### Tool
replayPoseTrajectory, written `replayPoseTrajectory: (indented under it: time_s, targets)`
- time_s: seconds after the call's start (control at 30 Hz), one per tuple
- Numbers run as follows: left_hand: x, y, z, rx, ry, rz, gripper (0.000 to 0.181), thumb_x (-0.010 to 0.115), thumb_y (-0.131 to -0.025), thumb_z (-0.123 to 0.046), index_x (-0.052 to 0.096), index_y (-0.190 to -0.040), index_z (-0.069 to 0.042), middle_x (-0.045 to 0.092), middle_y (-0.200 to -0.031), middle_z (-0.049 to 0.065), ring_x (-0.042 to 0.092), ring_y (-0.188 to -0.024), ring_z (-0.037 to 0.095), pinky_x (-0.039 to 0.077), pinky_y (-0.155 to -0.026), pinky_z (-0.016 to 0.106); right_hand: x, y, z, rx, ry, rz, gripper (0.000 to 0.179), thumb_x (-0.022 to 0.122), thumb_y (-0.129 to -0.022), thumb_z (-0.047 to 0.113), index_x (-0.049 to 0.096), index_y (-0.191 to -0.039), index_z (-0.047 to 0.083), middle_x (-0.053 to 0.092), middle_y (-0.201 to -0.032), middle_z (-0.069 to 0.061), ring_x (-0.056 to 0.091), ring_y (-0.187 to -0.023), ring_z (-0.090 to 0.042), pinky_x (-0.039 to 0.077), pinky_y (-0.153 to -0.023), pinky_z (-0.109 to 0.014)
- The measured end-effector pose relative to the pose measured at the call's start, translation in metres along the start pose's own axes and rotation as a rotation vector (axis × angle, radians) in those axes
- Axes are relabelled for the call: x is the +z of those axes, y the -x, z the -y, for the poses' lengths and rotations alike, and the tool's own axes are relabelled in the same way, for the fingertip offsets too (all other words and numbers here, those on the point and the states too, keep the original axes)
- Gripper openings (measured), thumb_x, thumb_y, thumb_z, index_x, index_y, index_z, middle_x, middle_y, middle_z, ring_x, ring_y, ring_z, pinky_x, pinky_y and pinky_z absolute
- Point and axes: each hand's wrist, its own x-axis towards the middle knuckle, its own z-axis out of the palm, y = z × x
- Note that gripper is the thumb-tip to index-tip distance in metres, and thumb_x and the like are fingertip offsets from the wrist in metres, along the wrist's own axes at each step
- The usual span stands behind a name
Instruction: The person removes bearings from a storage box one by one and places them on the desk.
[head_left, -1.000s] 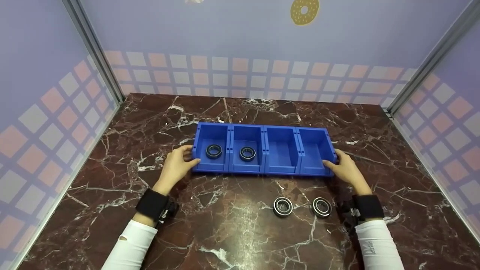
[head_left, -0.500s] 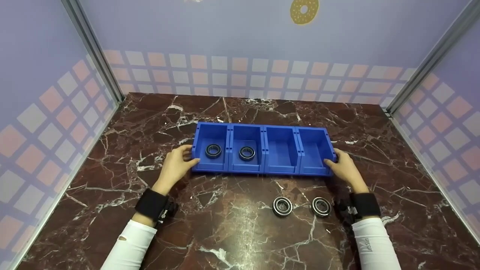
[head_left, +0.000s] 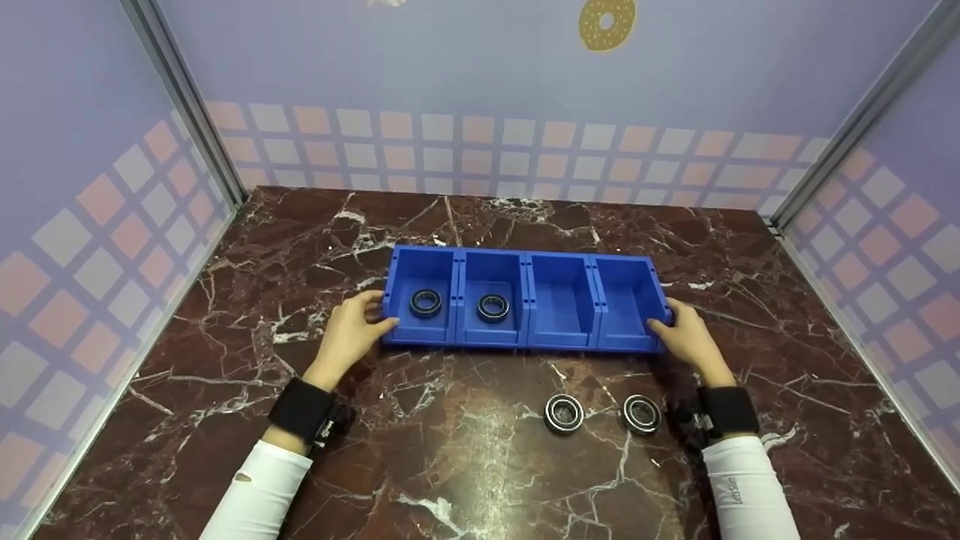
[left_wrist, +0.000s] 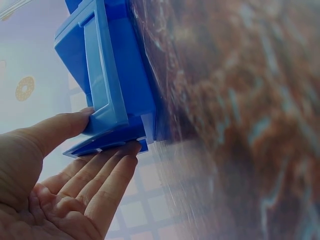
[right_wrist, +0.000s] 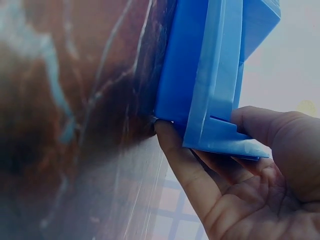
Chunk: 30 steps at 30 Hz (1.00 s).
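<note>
A row of joined blue storage bins (head_left: pixel 491 339) stands on the marble-patterned table. My left hand (head_left: pixel 352 330) grips its left end, thumb over the front rim and fingers along the outer side wall, as the left wrist view also shows. At the right end my right hand (head_left: pixel 690 337) holds the bins the same way; in the right wrist view one fingertip reaches low beside the bin's base. One ball bearing (head_left: pixel 426 313) lies in the leftmost bin and another bearing (head_left: pixel 493 316) in the bin beside it. The two bins on the right hold nothing.
Two more bearings lie on the table (head_left: pixel 420 465) in front of the bins: a left one (head_left: pixel 564 427) and a right one (head_left: pixel 641 428), the latter near my right wrist strap. Purple panels with tile patterns (head_left: pixel 480 161) enclose the back and sides.
My right wrist has shifted slightly to the left, its hand still on the bin's end. The left hand, bins and bearings look practically unmoved.
</note>
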Motion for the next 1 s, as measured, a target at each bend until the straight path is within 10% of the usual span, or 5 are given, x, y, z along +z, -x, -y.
replayPoseTrajectory:
  time_s: [1.0]
  targets:
    - [-0.011,0.002,-0.007,0.026,-0.081,0.035,0.063,0.08,-0.09,-0.009,0.053,-0.144,0.01,0.061,-0.136,0.029,0.065,-0.118,0.044,0.052,-0.102,0.053,0.0,0.0,-0.002,0.005,-0.009,0.005,0.042,0.061,-0.096,-0.003,0.052,-0.132,-0.022,0.064,-0.118,-0.039,0.063,-0.107,-0.045,0.049,-0.099,-0.057]
